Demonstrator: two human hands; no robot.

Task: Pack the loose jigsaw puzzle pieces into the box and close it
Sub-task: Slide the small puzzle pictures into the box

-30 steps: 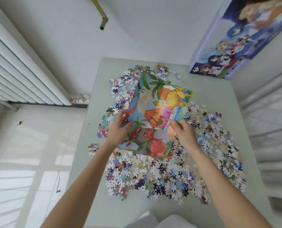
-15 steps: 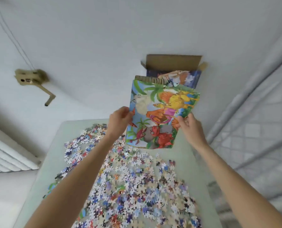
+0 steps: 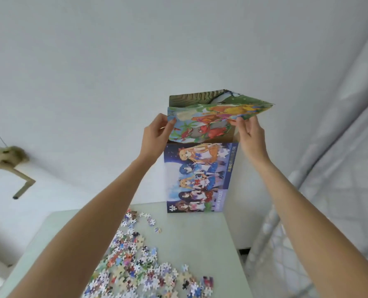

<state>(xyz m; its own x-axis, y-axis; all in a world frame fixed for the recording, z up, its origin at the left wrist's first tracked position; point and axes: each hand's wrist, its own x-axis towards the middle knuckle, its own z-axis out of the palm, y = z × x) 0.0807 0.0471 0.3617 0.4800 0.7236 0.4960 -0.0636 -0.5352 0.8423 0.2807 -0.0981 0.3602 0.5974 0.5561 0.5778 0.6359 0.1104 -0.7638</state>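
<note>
1. Left hand [image 3: 155,136] and right hand [image 3: 250,134] each pinch an edge of the colourful cartoon-printed sheet [image 3: 204,123].
2. It sits over the open top of the tall upright blue anime-printed cardboard box [image 3: 197,179].
3. Loose multicoloured jigsaw pieces [image 3: 140,267] lie on the pale green table [image 3: 211,244].

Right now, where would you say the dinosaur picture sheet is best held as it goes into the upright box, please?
By its two side edges, as now: left hand pinches the left edge, right hand the right edge of the dinosaur sheet. It is thin, wide and bending over the box mouth, so a grip from both sides probably keeps it flat.
</note>
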